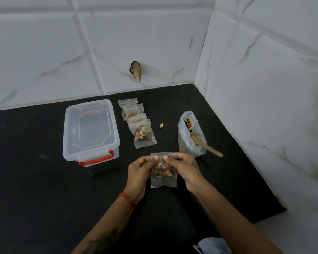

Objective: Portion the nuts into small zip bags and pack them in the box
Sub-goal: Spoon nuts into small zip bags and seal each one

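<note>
A small clear zip bag with mixed nuts in it hangs upright above the black counter, held between both hands. My left hand pinches its top strip at the left, and my right hand pinches the strip at the right. Several filled zip bags lie overlapping in a row behind the hands. The clear plastic box with a red handle stands to the left with its lid on. A large open bag of nuts lies to the right, with a wooden spoon resting in it.
One loose nut lies on the black counter between the filled bags and the large bag. Tiled walls close the counter at the back and right. A blue face mask lies at the bottom edge.
</note>
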Demonstrator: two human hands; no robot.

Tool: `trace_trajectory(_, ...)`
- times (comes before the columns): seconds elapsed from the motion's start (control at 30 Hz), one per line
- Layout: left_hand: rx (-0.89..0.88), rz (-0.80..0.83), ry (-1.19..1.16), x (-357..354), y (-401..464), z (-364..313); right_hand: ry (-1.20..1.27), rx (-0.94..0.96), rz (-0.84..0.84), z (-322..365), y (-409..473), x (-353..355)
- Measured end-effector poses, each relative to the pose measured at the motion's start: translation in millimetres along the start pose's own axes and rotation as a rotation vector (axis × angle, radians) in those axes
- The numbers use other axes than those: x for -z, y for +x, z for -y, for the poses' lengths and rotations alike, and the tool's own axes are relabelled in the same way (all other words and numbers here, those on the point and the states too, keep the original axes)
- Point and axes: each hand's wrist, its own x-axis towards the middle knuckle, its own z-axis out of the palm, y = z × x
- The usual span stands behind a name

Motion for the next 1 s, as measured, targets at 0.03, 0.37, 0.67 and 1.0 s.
trace_trajectory(0.03, 0.006, -0.012, 0.002, 1.8, -0.1, 1.9, -0.021, -0.009, 0.007, -2.1, 1.2, -0.9)
trace_trajectory(0.37, 0.030, -0.064, -0.004, 3.5, 3.9, 4.9, 0.037, -0.048, -0.080, -10.8, 6.5, -7.3)
trace_trajectory(0.67, 0.041, -0.068, -0.017, 4.9, 4.7, 2.8, 0.163, -0.084, 0.019, -7.4, 1.2, 2.7)
trace_trajectory(1.0, 0.027, -0.092, -0.031, 3.9, 3.2, 1.3, 0.077, -0.147, 0.081, -10.6, -2.0, 5.8)
